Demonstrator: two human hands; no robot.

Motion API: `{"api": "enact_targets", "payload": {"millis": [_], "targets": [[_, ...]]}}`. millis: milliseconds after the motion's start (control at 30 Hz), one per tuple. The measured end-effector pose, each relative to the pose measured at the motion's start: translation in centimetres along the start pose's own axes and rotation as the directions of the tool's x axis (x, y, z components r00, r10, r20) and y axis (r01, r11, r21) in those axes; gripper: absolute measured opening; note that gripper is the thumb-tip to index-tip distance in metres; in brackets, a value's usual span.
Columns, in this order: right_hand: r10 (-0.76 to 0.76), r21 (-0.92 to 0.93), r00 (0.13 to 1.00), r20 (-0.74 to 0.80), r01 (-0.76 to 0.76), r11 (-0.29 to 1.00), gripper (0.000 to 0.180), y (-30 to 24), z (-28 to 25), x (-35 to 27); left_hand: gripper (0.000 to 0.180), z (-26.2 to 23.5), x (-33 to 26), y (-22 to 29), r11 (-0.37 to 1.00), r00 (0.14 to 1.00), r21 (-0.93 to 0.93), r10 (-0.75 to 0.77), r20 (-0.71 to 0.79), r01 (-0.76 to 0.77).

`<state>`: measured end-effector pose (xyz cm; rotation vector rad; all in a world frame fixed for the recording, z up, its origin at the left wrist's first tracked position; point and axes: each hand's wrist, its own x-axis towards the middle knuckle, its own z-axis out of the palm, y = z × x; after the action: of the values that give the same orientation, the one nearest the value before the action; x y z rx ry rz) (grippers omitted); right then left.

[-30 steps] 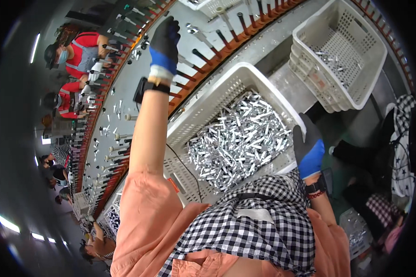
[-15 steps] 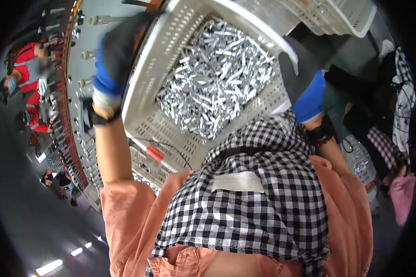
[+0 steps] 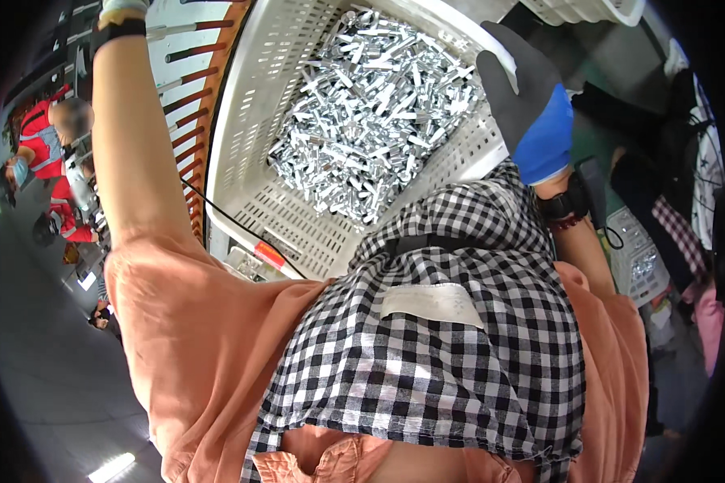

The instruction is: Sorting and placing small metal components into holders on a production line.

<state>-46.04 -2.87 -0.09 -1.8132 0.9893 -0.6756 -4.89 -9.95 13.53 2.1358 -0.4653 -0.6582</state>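
Note:
A big white slotted plastic basket filled with several small shiny metal parts stands right in front of me. My right hand, in a grey and blue glove, lies over the basket's right rim with the fingers together on it. A black band sits on that wrist. My left arm reaches up along the basket's left side. Its black wrist band shows at the top edge, but the hand itself is cut off beyond the frame. My checked apron fills the lower half of the view.
Left of the basket runs an orange-edged rack with metal pegs. People in red work farther left. Another white basket sits at the top right, and a smaller basket of parts stands low on the right. A black cable crosses the basket front.
The basket has come closer and now fills the top of the view. My left hand has gone up out of the frame. My right hand has stayed on the basket's right rim.

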Motion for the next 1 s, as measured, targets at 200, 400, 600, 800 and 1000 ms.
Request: {"api": "enact_targets", "payload": {"millis": [200, 400, 600, 800, 1000], "targets": [[-0.116, -0.072, 0.991, -0.064, 0.111, 0.991, 0.031, -1.3, 0.5, 2.4, 0.053, -8.8, 1.4, -7.9, 0.799, 0.810, 0.132, 0.583, 0.071, -0.587], [-0.025, -0.065, 0.999, -0.045, 0.022, 0.998, 0.032, -2.9, 0.1, 1.5, 0.047, -15.1, 2.9, -6.3, 0.798, 0.930, -0.481, 0.278, -0.241, -0.363], [-0.029, 0.075, 0.997, -0.072, 0.035, 0.997, 0.032, -4.3, 0.8, 1.6, 0.044, -11.2, 5.0, -7.8, 0.799, 0.900, -0.435, 0.432, -0.064, -0.415], [-0.076, -0.115, 0.993, -0.085, 0.066, 0.991, 0.031, -3.0, -0.5, 2.2, 0.035, -5.9, -7.1, -5.8, 0.855, 0.851, 0.038, 0.519, -0.083, -0.518], [-0.029, -0.104, 0.996, -0.079, 0.021, 0.994, 0.031, -3.2, -1.2, 1.9, 0.028, -4.3, -14.7, -4.9, 0.762, 0.655, 0.085, 0.488, 0.576, -0.642]]}}
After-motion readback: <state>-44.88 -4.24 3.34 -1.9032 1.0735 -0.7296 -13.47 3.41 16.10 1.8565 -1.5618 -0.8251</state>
